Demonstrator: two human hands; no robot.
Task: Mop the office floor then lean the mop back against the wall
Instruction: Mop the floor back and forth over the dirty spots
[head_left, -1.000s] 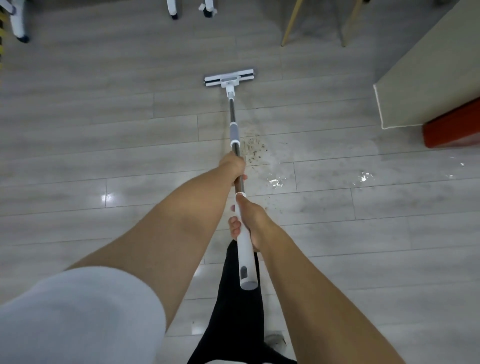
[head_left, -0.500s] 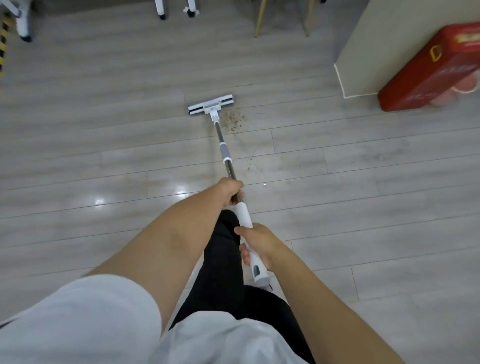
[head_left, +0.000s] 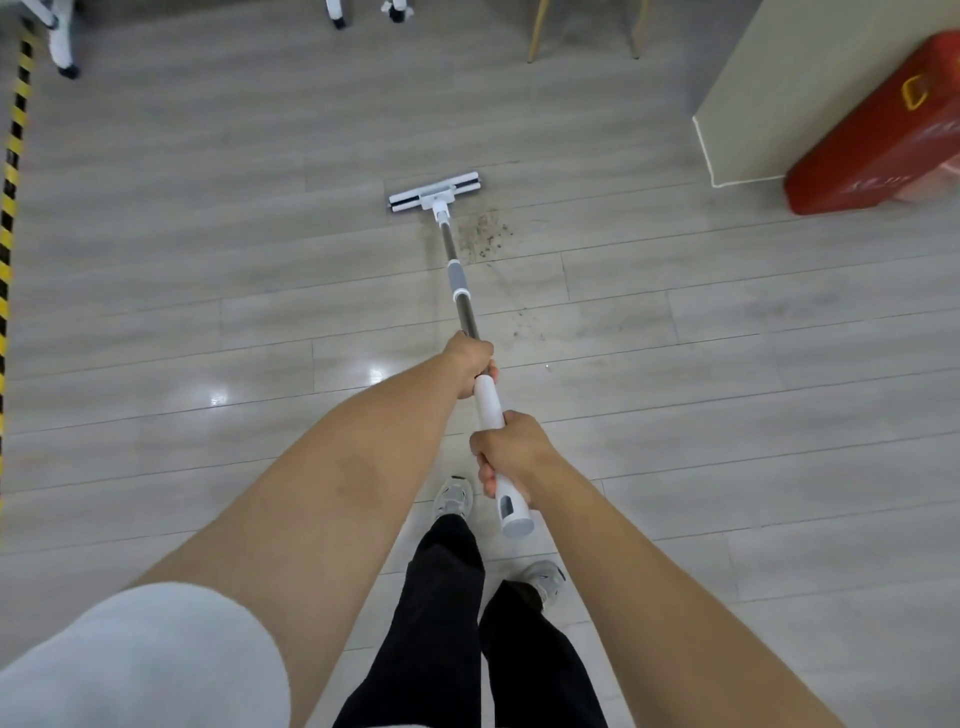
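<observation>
A white flat mop with a metal pole (head_left: 457, 270) reaches forward over the grey plank floor (head_left: 208, 291). Its head (head_left: 434, 191) lies flat on the boards, just left of a patch of dark crumbs (head_left: 485, 236). My left hand (head_left: 471, 362) grips the pole where the metal meets the white handle. My right hand (head_left: 511, 451) is closed around the white handle lower down, near its end. My two feet in grey shoes stand below the handle.
A beige wall corner (head_left: 737, 114) juts in at the upper right, with a red case (head_left: 878, 145) lying beside it. Wooden chair legs (head_left: 537, 31) and white wheeled legs (head_left: 335, 13) stand at the far edge. Yellow-black tape (head_left: 10, 182) runs down the left side.
The view has shifted back and left, so the wall corner and red case came further into view. My feet now show below the handle. Both hands keep their grip on the mop.
</observation>
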